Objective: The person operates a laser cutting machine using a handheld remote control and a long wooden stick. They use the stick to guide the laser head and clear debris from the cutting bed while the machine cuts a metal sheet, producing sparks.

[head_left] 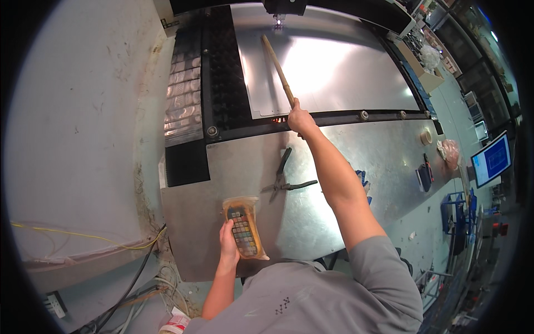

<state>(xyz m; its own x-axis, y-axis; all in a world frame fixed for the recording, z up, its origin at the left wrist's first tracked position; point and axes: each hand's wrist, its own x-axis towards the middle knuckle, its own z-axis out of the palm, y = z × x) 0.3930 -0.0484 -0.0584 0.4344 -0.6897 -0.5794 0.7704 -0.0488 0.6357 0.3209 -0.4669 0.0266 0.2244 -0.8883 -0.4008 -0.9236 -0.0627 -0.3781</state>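
Observation:
In my left hand [228,243] I grip a keypad remote control [243,231] with many small coloured buttons, wrapped in a yellowed clear plastic bag, above the near metal surface. My right arm reaches forward, and my right hand [301,121] is wrapped round the near end of a long bamboo stick [278,68]. The stick points away over a shiny metal sheet [334,69] on the machine bed; whether its far tip touches the sheet I cannot tell. Above the sheet, near that tip, hangs the machine's head [279,21] with a small bright light.
Pliers [285,181] with black handles lie spread on the metal table [250,167]. Blue-and-white gloves [363,185] lie partly behind my right forearm. A tape roll [426,137], a red-and-black hand tool [428,165] and a monitor [492,159] are at the right. A wall [83,122] rises at the left.

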